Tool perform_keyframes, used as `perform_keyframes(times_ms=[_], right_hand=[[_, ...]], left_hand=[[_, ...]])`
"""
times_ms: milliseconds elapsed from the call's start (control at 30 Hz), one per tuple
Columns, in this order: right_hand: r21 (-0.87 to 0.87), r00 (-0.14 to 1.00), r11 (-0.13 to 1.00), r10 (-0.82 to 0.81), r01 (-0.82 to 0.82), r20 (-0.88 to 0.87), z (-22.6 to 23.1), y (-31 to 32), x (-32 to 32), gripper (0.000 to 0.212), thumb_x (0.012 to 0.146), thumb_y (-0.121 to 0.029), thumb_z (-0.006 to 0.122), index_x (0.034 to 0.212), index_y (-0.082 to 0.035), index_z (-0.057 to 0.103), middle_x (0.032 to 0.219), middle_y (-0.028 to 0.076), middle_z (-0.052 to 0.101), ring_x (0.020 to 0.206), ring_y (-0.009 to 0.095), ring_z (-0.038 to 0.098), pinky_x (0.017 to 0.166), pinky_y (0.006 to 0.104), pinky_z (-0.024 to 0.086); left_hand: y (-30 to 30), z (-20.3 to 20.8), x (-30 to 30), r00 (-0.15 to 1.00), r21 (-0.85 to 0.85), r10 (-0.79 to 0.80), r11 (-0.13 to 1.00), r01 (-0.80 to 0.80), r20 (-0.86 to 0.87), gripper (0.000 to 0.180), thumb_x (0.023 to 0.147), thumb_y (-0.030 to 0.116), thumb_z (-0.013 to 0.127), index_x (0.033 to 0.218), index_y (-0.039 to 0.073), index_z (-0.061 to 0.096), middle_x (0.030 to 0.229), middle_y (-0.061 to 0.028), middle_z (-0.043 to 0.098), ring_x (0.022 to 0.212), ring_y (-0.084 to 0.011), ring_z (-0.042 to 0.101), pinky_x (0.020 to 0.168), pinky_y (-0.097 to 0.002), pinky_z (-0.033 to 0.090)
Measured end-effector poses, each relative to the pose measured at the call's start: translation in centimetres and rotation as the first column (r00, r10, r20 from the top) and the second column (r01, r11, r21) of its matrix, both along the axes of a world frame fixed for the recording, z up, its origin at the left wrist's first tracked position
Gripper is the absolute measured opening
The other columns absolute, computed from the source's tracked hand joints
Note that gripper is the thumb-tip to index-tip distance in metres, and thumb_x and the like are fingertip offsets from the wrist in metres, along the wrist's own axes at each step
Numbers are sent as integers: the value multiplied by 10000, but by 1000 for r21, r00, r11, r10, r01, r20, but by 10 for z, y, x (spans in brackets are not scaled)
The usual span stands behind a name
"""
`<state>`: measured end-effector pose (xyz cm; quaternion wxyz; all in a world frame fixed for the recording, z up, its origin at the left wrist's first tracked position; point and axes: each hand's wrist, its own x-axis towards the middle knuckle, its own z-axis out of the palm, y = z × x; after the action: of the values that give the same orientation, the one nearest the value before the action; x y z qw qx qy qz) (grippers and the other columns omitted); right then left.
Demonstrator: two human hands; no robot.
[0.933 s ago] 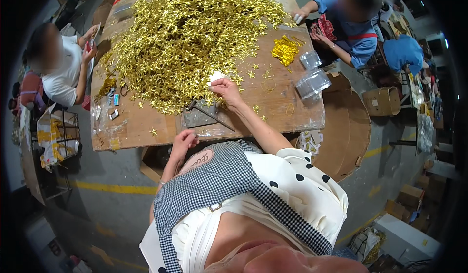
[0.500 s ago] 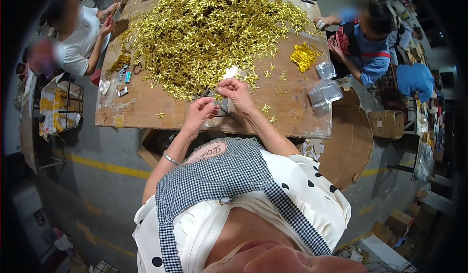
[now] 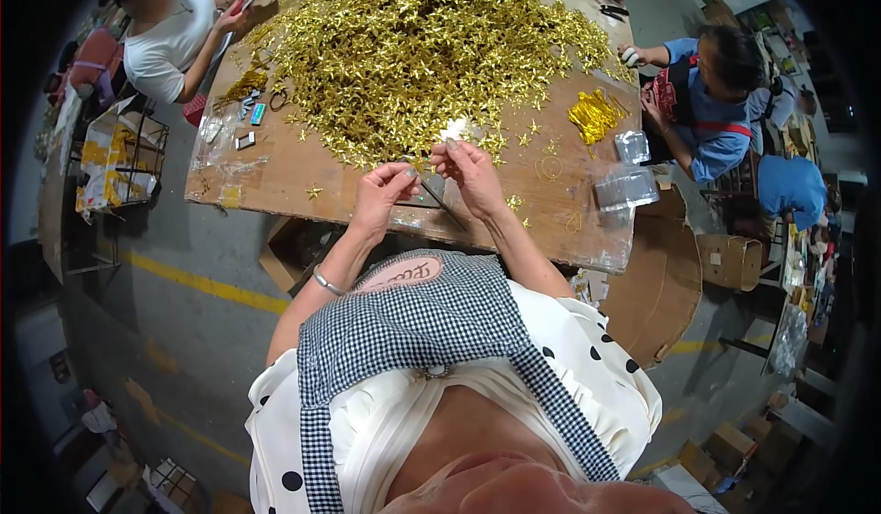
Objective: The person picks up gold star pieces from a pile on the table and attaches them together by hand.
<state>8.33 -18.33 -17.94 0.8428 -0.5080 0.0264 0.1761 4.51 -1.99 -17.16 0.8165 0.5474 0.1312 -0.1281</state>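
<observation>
A large heap of small gold stars (image 3: 422,64) covers the far middle of the wooden table (image 3: 284,179). At its near edge my left hand (image 3: 384,197) is closed, thumb and fingers pinched together. To its right and slightly farther off, my right hand (image 3: 470,176) is also pinched, its fingertips against the edge of the heap. Whatever either pinch holds is too small to make out. A thin dark rod (image 3: 444,206) lies slanting between and below my hands. Single gold stars (image 3: 314,191) are scattered near the heap.
Right of the heap lie a bundle of gold ties (image 3: 595,116) and clear plastic boxes (image 3: 628,189). Scissors (image 3: 278,99) and a small blue box (image 3: 258,114) lie at left. Co-workers sit at left and right. An open cardboard box (image 3: 656,275) stands beside the near right corner.
My hands have moved slightly apart; the right one has shifted right, away from the left. The whole view has shifted a little. The co-worker's hand at right remains by the table edge.
</observation>
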Motion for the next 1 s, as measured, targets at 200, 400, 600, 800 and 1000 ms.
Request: perform_keyframes(times_ms=[200, 400, 600, 800, 1000], right_hand=[[-108, 998, 993, 58, -54, 39, 4, 3, -2, 164, 811, -177, 585, 852, -21, 609, 736, 17, 599, 623, 61, 495, 591, 194, 403], [-96, 994, 991, 93, -88, 49, 2, 7, 2, 132, 785, -137, 610, 840, -17, 607, 723, 16, 597, 638, 62, 507, 599, 188, 406], [-127, 998, 992, 11, -3, 59, 14, -5, -2, 115, 785, -139, 604, 814, -29, 613, 719, 17, 602, 639, 77, 529, 635, 209, 432], [-56, 999, 998, 24, -22, 40, -15, -12, 0, 111, 789, -131, 606, 775, -23, 585, 706, 9, 579, 639, 63, 519, 579, 192, 420], [22, 999, 999, -43, 42, 33, -23, -29, -18, 89, 801, -88, 586, 773, -11, 551, 658, 20, 571, 592, 67, 530, 542, 181, 415]], left_hand=[[2, 0, -1, 1000, 2, -3, 1000, 3, -2, 155, 815, 131, 572, 895, 1, 598, 766, -44, 615, 644, -94, 574, 597, -204, 457], [5, 0, 5, 1000, 18, -28, 999, 28, 3, 160, 815, 138, 573, 902, 7, 601, 770, -45, 620, 642, -94, 577, 596, -197, 450], [-2, 11, 17, 984, 68, -148, 987, 142, 93, 126, 816, 110, 562, 867, -1, 590, 681, -11, 552, 602, -63, 499, 540, -200, 407], [-18, 1, 32, 981, 208, -192, 961, 184, 22, 104, 815, 104, 563, 765, 13, 560, 645, -2, 520, 570, -61, 470, 522, -184, 377], [-50, -4, 30, 985, -24, -154, 988, 152, -73, 62, 828, 95, 544, 789, 49, 555, 647, 10, 530, 567, -77, 500, 532, -203, 410]])
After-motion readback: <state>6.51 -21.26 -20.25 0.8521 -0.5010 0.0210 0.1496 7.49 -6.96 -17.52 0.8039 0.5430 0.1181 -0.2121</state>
